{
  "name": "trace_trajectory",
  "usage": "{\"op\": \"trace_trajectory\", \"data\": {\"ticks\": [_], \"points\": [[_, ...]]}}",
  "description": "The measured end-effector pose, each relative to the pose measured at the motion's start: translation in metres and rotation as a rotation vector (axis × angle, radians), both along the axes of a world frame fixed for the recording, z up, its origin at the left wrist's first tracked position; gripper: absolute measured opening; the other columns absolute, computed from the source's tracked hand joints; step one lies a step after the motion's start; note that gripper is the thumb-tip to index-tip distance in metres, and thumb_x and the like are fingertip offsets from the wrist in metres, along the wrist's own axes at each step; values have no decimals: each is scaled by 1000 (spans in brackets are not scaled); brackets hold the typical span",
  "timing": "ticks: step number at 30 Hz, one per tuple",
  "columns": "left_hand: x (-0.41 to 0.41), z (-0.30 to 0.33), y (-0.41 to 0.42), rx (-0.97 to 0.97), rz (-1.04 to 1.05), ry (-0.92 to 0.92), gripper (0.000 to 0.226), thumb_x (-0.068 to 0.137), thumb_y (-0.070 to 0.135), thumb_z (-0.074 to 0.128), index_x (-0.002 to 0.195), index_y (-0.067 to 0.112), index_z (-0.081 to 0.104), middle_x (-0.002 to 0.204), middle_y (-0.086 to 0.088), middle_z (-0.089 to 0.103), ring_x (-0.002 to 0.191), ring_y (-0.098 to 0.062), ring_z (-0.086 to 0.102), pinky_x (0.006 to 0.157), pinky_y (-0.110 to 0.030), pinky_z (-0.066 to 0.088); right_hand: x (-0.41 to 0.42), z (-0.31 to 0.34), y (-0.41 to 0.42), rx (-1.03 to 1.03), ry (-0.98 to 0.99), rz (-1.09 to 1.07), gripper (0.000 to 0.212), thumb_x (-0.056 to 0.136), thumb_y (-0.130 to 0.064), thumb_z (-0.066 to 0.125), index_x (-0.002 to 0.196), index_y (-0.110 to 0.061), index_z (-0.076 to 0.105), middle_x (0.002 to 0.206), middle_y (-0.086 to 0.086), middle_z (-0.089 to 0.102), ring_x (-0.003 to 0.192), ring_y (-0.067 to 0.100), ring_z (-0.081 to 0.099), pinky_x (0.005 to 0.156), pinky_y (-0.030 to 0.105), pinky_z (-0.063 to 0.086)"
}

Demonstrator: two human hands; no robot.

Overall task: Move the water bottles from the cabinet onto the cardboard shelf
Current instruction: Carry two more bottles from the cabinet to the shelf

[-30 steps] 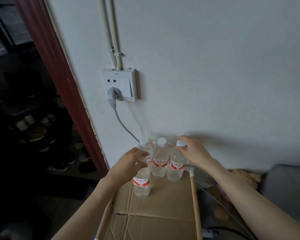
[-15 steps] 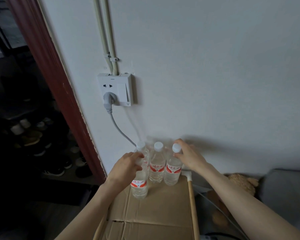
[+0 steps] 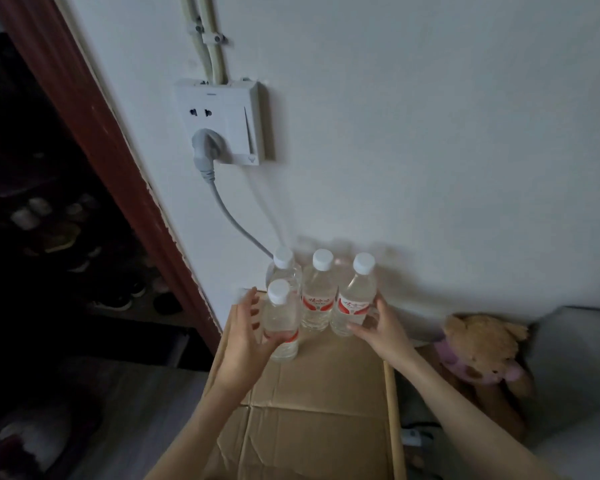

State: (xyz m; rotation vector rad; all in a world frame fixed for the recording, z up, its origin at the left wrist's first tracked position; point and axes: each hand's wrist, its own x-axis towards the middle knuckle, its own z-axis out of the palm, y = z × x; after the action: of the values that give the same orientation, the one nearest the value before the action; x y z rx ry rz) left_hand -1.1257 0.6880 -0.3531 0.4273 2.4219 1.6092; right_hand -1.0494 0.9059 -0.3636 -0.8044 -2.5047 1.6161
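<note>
Head view, looking down: four clear plastic water bottles with white caps and red labels stand upright on the flat brown cardboard shelf [image 3: 312,410], grouped at its far end against the white wall [image 3: 430,133]. Three form a far row: the far-left bottle [image 3: 284,268], the middle bottle [image 3: 318,296] and the right bottle [image 3: 355,299], standing just beside one another. The fourth, the near-left bottle [image 3: 280,320], stands in front of the far-left one. The left hand [image 3: 246,337] cups the near-left bottle from its left side, the grip curled loosely round the body with the thumb across the lower label. The right hand [image 3: 383,327] touches the lower right side of the right bottle, its grip spread and fingers fairly straight against the plastic. A white wall socket [image 3: 222,123] carries a grey plug and cable [image 3: 205,157] that runs down behind the bottles. A light wooden pole [image 3: 394,410] borders the shelf's right edge; further right lies a brown teddy bear in purple cloth [image 3: 478,344]. A dark red door frame [image 3: 94,133] stands at left.
</note>
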Motion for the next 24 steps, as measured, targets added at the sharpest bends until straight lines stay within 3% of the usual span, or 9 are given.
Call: {"op": "trace_trajectory", "data": {"ticks": [2,5,6,9,13,17,20,24], "points": [[6,-26,-1,3,18,-102,90,59,29,83,132,27,31,126,0,49,112,-14,53,92,-40,49,-1,-14,-5,-21,-65,7,77,74,-28,73,136,-23,30,127,-8,48,123,13,44,104,32,35],[7,-72,-4,-16,21,-233,83,60,37,77,127,46,28,126,-3,54,113,-18,55,92,-51,48,-7,-40,-7,20,-121,-34,82,66,-58,69,132,-31,30,135,-4,50,123,19,48,106,45,37],[7,-82,-3,-33,24,-254,80,61,41,74,127,47,28,127,-2,54,113,-19,55,91,-52,47,-10,-45,-7,15,-115,-55,81,67,-57,69,133,-29,29,134,-2,50,122,20,49,106,44,37],[8,-84,2,-45,85,-351,65,67,37,67,123,38,36,118,1,57,108,-23,58,94,-52,45,-17,-43,-13,-13,-79,-162,67,78,-27,70,132,-12,34,130,7,52,120,24,50,100,32,38],[2,-87,5,-61,115,-384,45,74,21,70,103,45,45,106,-3,62,102,-24,61,90,-52,48,-21,-50,-12,25,-40,-200,63,78,-18,70,130,-6,36,129,10,53,119,24,50,90,22,35],[6,-83,9,-70,113,-346,44,80,13,65,118,20,43,96,10,55,103,-21,56,92,-41,45,-20,-49,-15,20,-42,-199,68,79,-21,70,133,-8,32,131,8,51,119,22,49,88,19,33],[8,-82,8,-83,67,-326,53,82,18,64,127,22,37,107,8,55,105,-19,56,95,-40,44,-19,-51,-14,-4,-65,-182,73,78,-27,71,135,-12,28,132,5,50,118,22,51,89,21,34],[8,-79,0,-164,-23,-293,65,82,29,63,136,27,27,129,-2,53,118,-25,50,100,-44,40,-7,-57,-21,81,-125,-131,87,75,-37,71,141,-20,17,143,1,38,129,19,41,98,19,21]]}}
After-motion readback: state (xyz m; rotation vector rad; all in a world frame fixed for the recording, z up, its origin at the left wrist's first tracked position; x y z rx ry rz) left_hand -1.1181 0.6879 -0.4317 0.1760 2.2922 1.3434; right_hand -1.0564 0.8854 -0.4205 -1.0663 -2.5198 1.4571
